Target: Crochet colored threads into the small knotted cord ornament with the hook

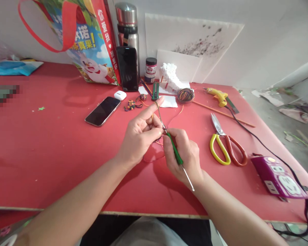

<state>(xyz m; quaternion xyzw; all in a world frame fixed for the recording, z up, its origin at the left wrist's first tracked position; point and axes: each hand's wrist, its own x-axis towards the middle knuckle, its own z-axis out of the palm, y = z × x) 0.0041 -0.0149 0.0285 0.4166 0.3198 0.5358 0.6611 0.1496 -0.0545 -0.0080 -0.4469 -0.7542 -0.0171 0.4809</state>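
My right hand [183, 150] is closed around the green handle of a crochet hook [175, 150], whose thin metal shaft sticks out past the wrist side. Thumb and fingers of my left hand [142, 135] pinch a small piece of dark yarn work at the hook's tip; its shape is mostly hidden by the fingers. Yarn passes over my raised left index finger. Loose strands of yarn [154, 160] hang onto the red table below both hands. Behind them lies a multicoloured ball of yarn [185, 95], with a thread running from it toward my hands.
Scissors [224, 143], a yellow glue gun [218, 96], a wooden stick [226, 113] and a purple power strip [279, 177] with a black cable lie right. Left are a phone [103, 111] and white earbud case [120, 95]. A gift bag [92, 44], flask [127, 20] and jar [150, 70] stand behind.
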